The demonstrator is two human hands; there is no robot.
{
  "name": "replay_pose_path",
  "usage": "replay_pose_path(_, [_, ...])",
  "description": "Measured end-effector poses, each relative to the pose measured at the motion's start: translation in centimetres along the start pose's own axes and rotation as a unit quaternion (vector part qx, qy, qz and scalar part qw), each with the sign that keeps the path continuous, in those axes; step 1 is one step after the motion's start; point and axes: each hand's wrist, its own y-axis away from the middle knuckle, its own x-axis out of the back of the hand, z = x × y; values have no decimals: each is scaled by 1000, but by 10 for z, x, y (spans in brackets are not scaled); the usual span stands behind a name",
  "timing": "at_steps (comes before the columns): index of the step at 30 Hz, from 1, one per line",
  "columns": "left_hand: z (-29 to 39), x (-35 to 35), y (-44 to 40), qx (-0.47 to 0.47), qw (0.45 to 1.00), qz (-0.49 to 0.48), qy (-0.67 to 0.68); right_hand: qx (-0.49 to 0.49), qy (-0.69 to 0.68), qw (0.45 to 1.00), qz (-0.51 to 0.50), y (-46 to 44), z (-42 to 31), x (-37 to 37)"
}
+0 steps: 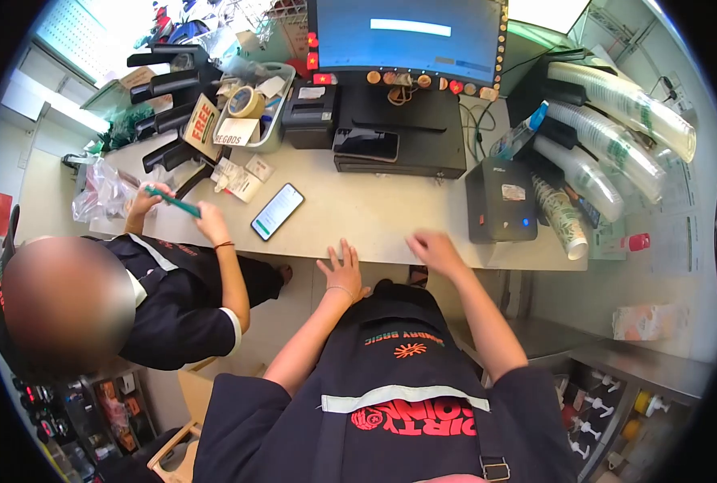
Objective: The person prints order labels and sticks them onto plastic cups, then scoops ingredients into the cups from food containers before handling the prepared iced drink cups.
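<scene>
My left hand lies open at the front edge of the counter, fingers spread and holding nothing. My right hand is over the same edge further right, slightly blurred, with its fingers curled in and nothing visible in them. Beyond and to the left of my left hand is a phone with a lit white screen, lying face up on the counter. A small dark grey printer with a blue light stands just beyond my right hand. Neither hand touches the phone or printer.
At left, a co-worker holds a green strip-like item. Behind are a monitor, a black cash drawer with a dark phone, and a basket. Stacked clear cups lean at right.
</scene>
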Motion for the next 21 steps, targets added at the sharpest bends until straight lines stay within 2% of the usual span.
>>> replay_pose_path(1, [-1,2,0,-5,999,20,-29,15,32,999,36,-28,-30,11])
replay_pose_path(2, [-2,-1,0,-3,999,14,-28,45,33,998,20,-57,-40,17])
replay_pose_path(4, [-2,-8,-4,-7,998,43,-43,157,45,981,109,-103,-46,15])
replay_pose_path(5, [-4,-13,-2,-7,998,43,-42,158,45,981,107,-116,-50,9])
replay_pose_path(8, [-7,-9,-9,-28,997,67,-25,96,172,979,58,-155,-41,11])
replay_pose_path(10, [-12,-2,-5,-24,998,53,-19,98,162,979,73,-144,-58,21])
replay_pose_path(12, [-14,8,3,-26,998,63,12,217,51,952,210,-126,-52,15])
replay_pose_path(14, [-24,21,-6,-29,995,82,41,87,-5,987,135,-83,-26,-8])
replay_pose_path(15, [-31,23,-17,-22,988,70,137,71,42,992,99,-59,-11,-13])
replay_pose_path(16, [-29,20,-25,-21,979,111,169,54,89,993,63,-35,7,-16])
replay_pose_path(18, [-25,13,-42,-28,954,191,228,106,173,967,151,6,45,-24])
replay_pose_path(19, [-22,8,-61,-50,924,295,236,105,172,967,155,18,49,-21])
replay_pose_path(21, [-19,16,-83,-70,884,394,241,70,227,959,153,33,48,-10])
